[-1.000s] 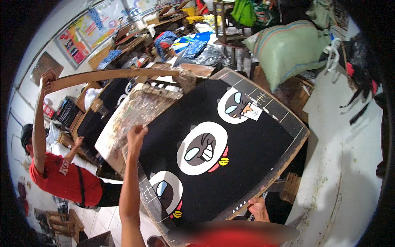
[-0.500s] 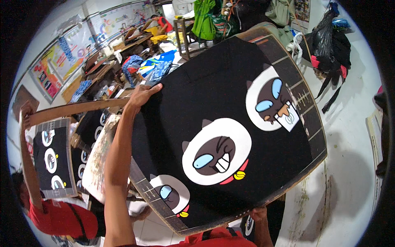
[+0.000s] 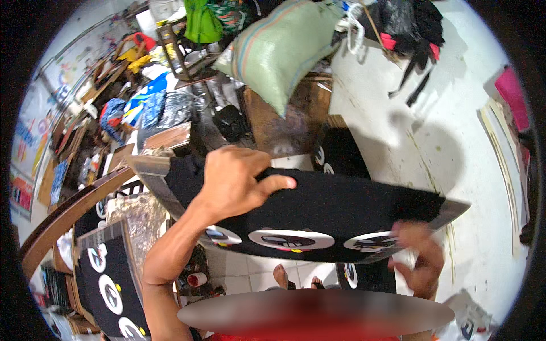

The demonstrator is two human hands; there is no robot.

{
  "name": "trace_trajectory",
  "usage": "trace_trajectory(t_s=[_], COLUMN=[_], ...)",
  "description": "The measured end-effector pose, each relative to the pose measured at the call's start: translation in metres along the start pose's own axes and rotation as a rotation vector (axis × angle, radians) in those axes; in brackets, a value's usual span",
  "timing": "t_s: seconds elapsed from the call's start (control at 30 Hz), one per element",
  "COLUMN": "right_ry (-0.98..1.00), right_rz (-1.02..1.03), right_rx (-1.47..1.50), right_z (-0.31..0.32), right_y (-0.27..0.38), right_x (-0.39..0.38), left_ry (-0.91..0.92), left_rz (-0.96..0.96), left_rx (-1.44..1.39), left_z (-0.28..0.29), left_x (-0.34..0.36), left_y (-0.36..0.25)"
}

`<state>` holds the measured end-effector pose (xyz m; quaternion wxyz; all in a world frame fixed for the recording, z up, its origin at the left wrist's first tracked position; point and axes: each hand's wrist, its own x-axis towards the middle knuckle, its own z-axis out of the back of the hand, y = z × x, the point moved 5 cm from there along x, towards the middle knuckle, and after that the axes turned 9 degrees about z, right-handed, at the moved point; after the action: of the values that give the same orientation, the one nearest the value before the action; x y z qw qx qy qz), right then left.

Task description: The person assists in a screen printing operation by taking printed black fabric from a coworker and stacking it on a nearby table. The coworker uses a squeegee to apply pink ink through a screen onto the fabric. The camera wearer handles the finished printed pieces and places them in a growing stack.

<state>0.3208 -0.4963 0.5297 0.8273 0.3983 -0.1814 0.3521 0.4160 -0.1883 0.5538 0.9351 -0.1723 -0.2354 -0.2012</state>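
Observation:
A large flat board (image 3: 455,210) is tipped steeply in front of me. Stretched over it is a black fabric panel (image 3: 318,196) printed with several white, dark-faced cartoon heads. My left hand (image 3: 236,182) is closed over the board's upper edge, its thumb lying on the fabric and its fingers curled behind. Close to the board's lower right side is my right hand (image 3: 421,256), somewhat blurred, with thumb and fingers apart. Whether it touches the board is unclear.
Another board with a printed black panel (image 3: 108,278) stands at the left, beside a long curved wooden bar (image 3: 74,213). More printed black fabric (image 3: 344,150) lies behind my board. Farther off are a pale green stuffed sack (image 3: 284,48), a cluttered bench and hanging bags.
The board has tipped from facing me to nearly edge-on and dropped lower. My right hand has come up from its bottom edge to the right side. The person at left has left view.

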Motion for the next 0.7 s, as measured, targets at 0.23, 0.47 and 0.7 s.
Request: trace_trajectory(t_s=[0.23, 0.47, 0.7], right_ry=[0.792, 0.633, 0.535], right_rz=[-0.177, -0.164, -0.404], right_rx=[-0.224, -0.18, -0.276], right_z=[-0.13, -0.228, -0.277], right_y=[-0.078, -0.166, -0.262], right_x=[0.067, 0.007, -0.033], left_ry=[0.252, 0.064, 0.333], left_rz=[-0.319, -0.135, 0.584], left_rx=[-0.09, -0.203, -0.372], left_z=[-0.104, -0.165, -0.282], left_x=[-0.003, -0.029, -0.197], left_y=[0.001, 0.051, 0.115])
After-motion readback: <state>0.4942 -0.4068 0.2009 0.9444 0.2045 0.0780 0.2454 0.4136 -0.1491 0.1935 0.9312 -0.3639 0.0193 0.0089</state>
